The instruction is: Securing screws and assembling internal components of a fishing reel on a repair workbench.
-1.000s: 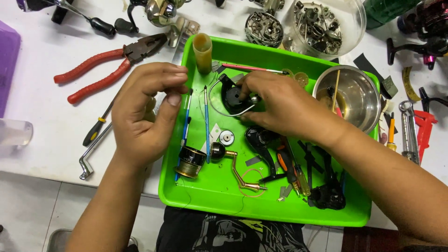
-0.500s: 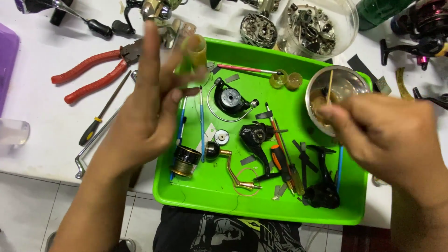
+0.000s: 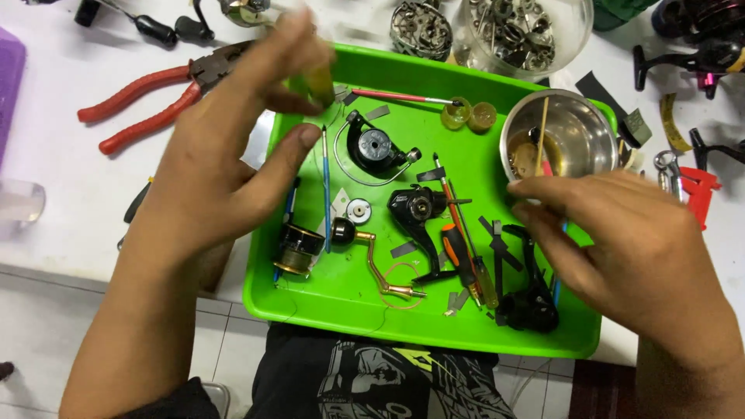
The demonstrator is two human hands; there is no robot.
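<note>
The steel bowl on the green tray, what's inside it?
The steel bowl holds a thin wooden stick leaning on its rim, over brownish contents at the bottom. The right hand covers its near edge, so anything there stays hidden.

Illumination: bright, even and diffuse, apparently from overhead. The white worktop [image 3: 54, 132] in the upper left of the frame is close to overexposed but keeps detail. Shadows are soft and short; a faint one lies under the left hand [image 3: 225, 155] at the tray's left edge. Specular glare shows on the steel bowl [image 3: 574, 132] at upper right and on the glossy green tray [image 3: 434, 85]. Motion blur smears the left hand's fingertips at top centre; the right hand [image 3: 621, 240] is slightly soft. Small parts in the middle of the frame are sharp. Mild wide-angle bending shows toward the frame edges.
</note>
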